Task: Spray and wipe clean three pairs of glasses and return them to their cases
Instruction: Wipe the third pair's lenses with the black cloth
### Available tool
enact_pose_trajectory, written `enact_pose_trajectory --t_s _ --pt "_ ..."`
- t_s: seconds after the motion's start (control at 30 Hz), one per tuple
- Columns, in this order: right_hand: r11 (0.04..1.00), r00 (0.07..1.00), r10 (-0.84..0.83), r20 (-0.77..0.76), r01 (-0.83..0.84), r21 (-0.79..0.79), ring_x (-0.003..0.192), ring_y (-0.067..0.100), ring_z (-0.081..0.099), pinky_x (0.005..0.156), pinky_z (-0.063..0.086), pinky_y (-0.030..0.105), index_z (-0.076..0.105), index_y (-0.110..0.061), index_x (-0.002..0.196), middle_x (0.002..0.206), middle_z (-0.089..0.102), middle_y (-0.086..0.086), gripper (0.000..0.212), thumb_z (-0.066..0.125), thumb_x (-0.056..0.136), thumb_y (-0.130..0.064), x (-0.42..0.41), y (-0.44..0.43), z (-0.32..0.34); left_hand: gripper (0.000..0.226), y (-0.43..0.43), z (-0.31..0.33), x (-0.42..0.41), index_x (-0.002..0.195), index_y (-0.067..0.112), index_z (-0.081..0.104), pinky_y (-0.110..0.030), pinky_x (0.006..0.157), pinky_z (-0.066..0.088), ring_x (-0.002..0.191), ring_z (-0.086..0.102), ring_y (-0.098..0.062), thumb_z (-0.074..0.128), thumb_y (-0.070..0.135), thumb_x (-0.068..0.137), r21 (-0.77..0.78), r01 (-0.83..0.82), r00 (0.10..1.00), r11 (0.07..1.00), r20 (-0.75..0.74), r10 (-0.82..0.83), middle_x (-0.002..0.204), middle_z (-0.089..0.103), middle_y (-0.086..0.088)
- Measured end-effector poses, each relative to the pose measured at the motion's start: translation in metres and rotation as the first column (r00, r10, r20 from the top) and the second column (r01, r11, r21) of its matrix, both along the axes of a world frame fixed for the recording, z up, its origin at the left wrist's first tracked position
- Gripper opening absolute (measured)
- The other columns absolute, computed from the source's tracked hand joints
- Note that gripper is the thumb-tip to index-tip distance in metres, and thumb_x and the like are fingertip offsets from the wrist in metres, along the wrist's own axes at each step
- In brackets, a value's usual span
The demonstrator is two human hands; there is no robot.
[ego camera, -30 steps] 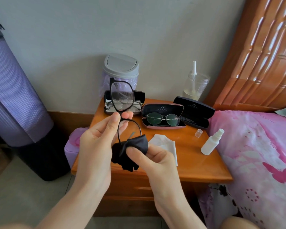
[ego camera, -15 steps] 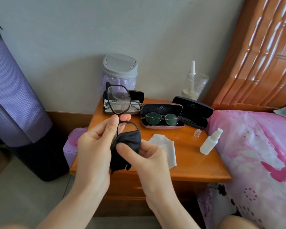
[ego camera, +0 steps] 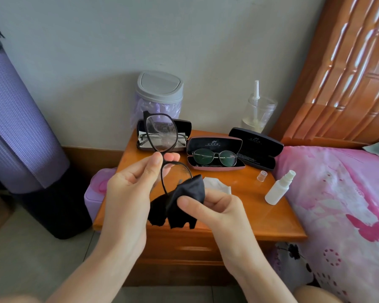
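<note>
the black cloth (ego camera: 185, 201) hides the lower lens of the black glasses (ego camera: 161, 133), held above the tabletop (ego camera: 271, 219). right hand (ego camera: 214, 209) pinches the cloth around that lens, and left hand (ego camera: 127, 193) pinches the bridge. the raised lens partly blocks an open black case (ego camera: 185, 129). a spray bottle (ego camera: 278, 190) sits near the bed.

3 prs glasses (ego camera: 161, 132) (ego camera: 202, 157) (ego camera: 181, 137), 3 cases (ego camera: 184, 125) (ego camera: 214, 143) (ego camera: 256, 143), 1 spray btl (ego camera: 278, 191), 1 cap (ego camera: 262, 176), 1 cloth (ego camera: 186, 200), prob. 1 tissue (ego camera: 219, 185).

Held glasses (ego camera: 161, 133): blk frame. Cloth (ego camera: 184, 200): blk. Mid case (ego camera: 214, 168): pink outside, blk lining. Far-L case (ego camera: 184, 126) & far-R case (ego camera: 257, 145): blk. Spray bottle (ego camera: 277, 192), tissue (ego camera: 218, 185): white. Nightstand (ego camera: 256, 217): orange-brown wood. Bin (ego camera: 160, 85): grey lid, lilac bag. Mat (ego camera: 15, 132), L: purple, fine dotted weave. Bedspread (ego camera: 341, 182), R: pink w/ darker pink butterfly/flower print.
</note>
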State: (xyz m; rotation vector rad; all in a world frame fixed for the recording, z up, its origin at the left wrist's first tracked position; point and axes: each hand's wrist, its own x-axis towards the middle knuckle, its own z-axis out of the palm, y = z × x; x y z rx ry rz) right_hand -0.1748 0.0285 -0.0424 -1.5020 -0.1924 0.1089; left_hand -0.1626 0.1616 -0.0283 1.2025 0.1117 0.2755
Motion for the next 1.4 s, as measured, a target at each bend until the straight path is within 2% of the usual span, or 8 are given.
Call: enact_pose_trajectory --t_s 0.17,0.27,0.43,0.6,0.87,1.07,1.3,1.4 --pt "0.999 1.000 -0.026 0.004 0.026 0.033 0.081 0.012 0.073 0.069 0.052 0.014 0.075 -0.004 0.092 0.083 0.077 0.005 0.019 0.067 0.079 -0.015 0.003 0.002 0.004 0.026 -0.001 -0.001 0.000 0.082 0.024 0.076 -0.025 0.080 0.054 0.089 0.070 -0.005 0.055 0.037 0.075 0.038 0.059 0.998 0.998 0.016 -0.060 0.085 0.077 0.006" --pt "0.994 0.998 -0.063 0.009 0.062 0.094 0.081 0.010 0.072 0.068 0.052 0.013 0.074 -0.003 0.091 0.081 0.076 0.004 0.020 0.066 0.078 -0.016 0.008 0.007 0.012 0.024 -0.006 0.000 -0.004 0.075 0.028 0.076 -0.015 0.063 0.056 0.079 0.071 -0.005 0.054 0.035 0.076 0.079 0.099 0.995 0.992 0.017 -0.101 0.077 0.076 0.007" --pt "0.983 0.992 -0.126 -0.024 0.128 0.131 0.078 0.011 0.072 0.063 0.053 0.015 0.075 -0.005 0.091 0.079 0.076 0.004 0.018 0.067 0.080 -0.017 0.010 0.017 0.014 0.020 -0.005 -0.001 -0.003 0.081 0.029 0.074 -0.023 0.066 0.059 0.081 0.072 -0.010 0.055 0.033 0.080 0.111 0.060 0.998 0.992 0.029 -0.064 0.078 0.076 0.004" --pt "0.982 0.986 -0.168 -0.008 0.168 0.087 0.076 0.012 0.073 0.060 0.056 0.019 0.075 -0.009 0.089 0.077 0.076 0.003 0.012 0.069 0.081 -0.015 0.008 0.022 0.012 0.030 -0.008 0.001 -0.004 0.068 0.035 0.068 -0.004 0.053 0.047 0.067 0.067 0.008 0.056 0.017 0.089 0.102 0.000 0.999 0.995 0.046 -0.004 0.063 0.071 0.022" --pt "0.957 0.976 -0.149 -0.159 0.183 0.226 0.081 0.014 0.072 0.068 0.054 0.020 0.074 -0.006 0.096 0.079 0.075 0.003 0.041 0.069 0.066 -0.033 0.004 0.029 0.009 0.020 -0.008 0.000 -0.006 0.065 0.034 0.076 -0.010 0.054 0.050 0.075 0.071 -0.004 0.058 0.031 0.072 -0.002 0.070 0.997 0.998 0.031 -0.070 0.073 0.076 0.008" --pt "0.987 0.992 -0.118 -0.049 0.122 0.100 0.070 0.011 0.071 0.059 0.053 0.017 0.074 -0.012 0.085 0.073 0.073 0.002 0.008 0.068 0.082 -0.015 -0.001 0.024 0.006 0.024 -0.002 -0.003 -0.002 0.085 0.021 0.076 -0.014 0.059 0.053 0.082 0.072 -0.009 0.058 0.033 0.075 -0.025 0.078 0.997 0.997 0.009 -0.078 0.083 0.077 0.002" --pt "0.997 0.996 -0.080 -0.043 0.079 -0.011 0.084 0.021 0.072 0.073 0.056 0.023 0.076 -0.011 0.089 0.085 0.076 0.009 0.009 0.068 0.083 -0.012 -0.004 0.014 0.001 0.030 0.000 -0.007 0.001 0.091 0.020 0.076 -0.030 0.084 0.052 0.098 0.069 -0.010 0.058 0.037 0.073 0.026 0.058 0.998 0.998 0.000 -0.058 0.094 0.076 0.005" --pt "0.993 0.994 -0.094 -0.064 0.098 0.062 0.076 0.017 0.073 0.066 0.056 0.021 0.075 -0.009 0.087 0.079 0.076 0.006 0.008 0.068 0.083 -0.010 -0.002 0.020 0.005 0.032 -0.004 -0.008 0.000 0.093 0.018 0.075 -0.029 0.076 0.056 0.093 0.071 -0.012 0.057 0.038 0.075 0.045 0.067 0.998 0.997 0.001 -0.067 0.091 0.076 0.005"
